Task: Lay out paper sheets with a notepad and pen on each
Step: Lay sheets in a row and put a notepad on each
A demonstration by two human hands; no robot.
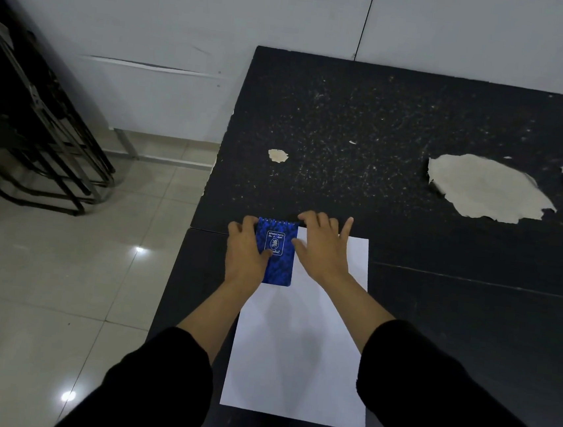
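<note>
One white paper sheet (298, 349) lies on the dark desk (437, 297), its long axis running away from the person. A blue spiral notepad (278, 254) sits at the sheet's far left corner, spine toward the far edge, its long side parallel to the sheet's. The left hand (245, 254) rests on the notepad's left edge, fingers curled over it in a loose grip. The right hand (321, 248) lies flat beside it, fingers spread at the spine corner, clamped on nothing. No pen is visible, so which hand is nearer to one cannot be judged.
</note>
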